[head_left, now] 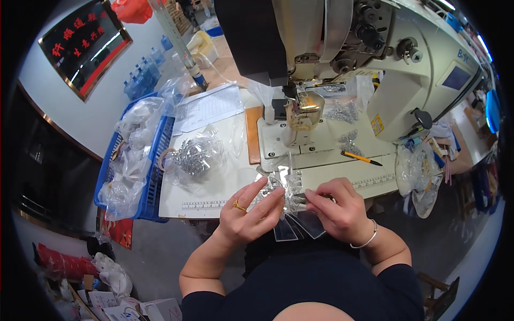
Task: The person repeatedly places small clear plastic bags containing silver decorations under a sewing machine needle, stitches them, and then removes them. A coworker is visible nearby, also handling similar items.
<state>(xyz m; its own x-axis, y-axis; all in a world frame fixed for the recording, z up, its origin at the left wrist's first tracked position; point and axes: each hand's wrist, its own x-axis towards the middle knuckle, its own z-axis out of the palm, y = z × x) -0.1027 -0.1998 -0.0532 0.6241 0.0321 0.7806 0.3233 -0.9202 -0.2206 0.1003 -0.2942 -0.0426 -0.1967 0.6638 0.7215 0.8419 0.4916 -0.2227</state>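
Clear plastic (293, 188) with silvery pieces (274, 183) is lying across the near edge of the table (225, 187), likely for easy reach; the left hand (249, 214) is curving over it, fingers half-bent, its grip impossible to tell, while the right hand (342, 209), wrist angling inward, is pinching a small dark piece (301, 197).

I see red characters (68, 34) on the sign (88, 51) at ten o'clock, blue lettering (463, 56) on the machine (423, 53) at two, ruler scales (204, 205) on the worktop (332, 175) at three and eight.
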